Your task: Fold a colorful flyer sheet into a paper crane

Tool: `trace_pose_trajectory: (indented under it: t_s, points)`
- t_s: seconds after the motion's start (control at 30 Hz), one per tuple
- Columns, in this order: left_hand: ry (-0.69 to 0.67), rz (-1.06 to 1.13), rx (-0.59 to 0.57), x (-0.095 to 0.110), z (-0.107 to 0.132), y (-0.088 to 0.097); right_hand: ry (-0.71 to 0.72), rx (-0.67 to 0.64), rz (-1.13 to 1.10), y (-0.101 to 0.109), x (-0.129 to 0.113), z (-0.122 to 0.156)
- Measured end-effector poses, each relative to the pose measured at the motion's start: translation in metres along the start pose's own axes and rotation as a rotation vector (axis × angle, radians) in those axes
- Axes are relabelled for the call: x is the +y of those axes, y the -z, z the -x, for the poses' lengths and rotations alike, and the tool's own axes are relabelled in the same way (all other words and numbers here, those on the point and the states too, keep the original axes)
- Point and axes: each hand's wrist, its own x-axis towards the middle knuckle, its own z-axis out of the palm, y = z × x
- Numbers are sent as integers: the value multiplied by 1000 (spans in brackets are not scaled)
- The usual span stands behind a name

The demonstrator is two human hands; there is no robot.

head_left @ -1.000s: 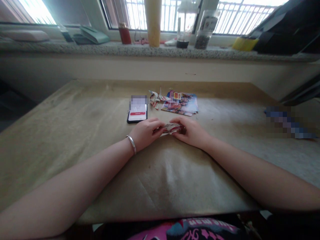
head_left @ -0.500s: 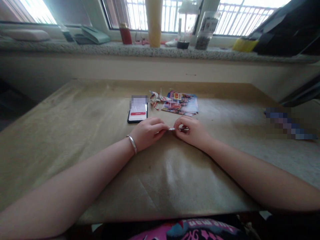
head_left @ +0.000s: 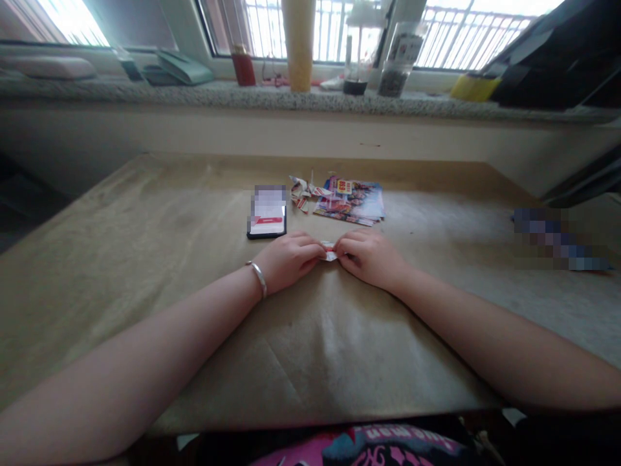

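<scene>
Lowered folded paper (head_left: 329,253) on table (head_left: 145,259); phone (head_left: 266,220) beyond.

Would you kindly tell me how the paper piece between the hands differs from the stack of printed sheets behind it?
The paper piece is small and looks folded; the stack of printed sheets is larger and lies flat. The paper piece is pinched between the left hand and the right hand; the stack lies free on the table, farther away. Both show red and white print.

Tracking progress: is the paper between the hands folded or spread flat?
Folded: the paper shows only as a small wad pinched between the left hand and the right hand.
</scene>
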Motion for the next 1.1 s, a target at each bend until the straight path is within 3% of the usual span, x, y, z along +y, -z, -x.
trace_pose_trajectory:
  t_s: [0.37, 0.7, 1.1]
  points:
    - [-101, 23, -38, -4, 8, 5, 158, -55, 58, 5, 1, 4]
    - [-63, -54, -37, 0, 7, 4, 109, -77, 43, 4, -3, 4]
    - [-47, -103, -35, 4, 3, 3, 193, -38, 125, 2, -4, 2]
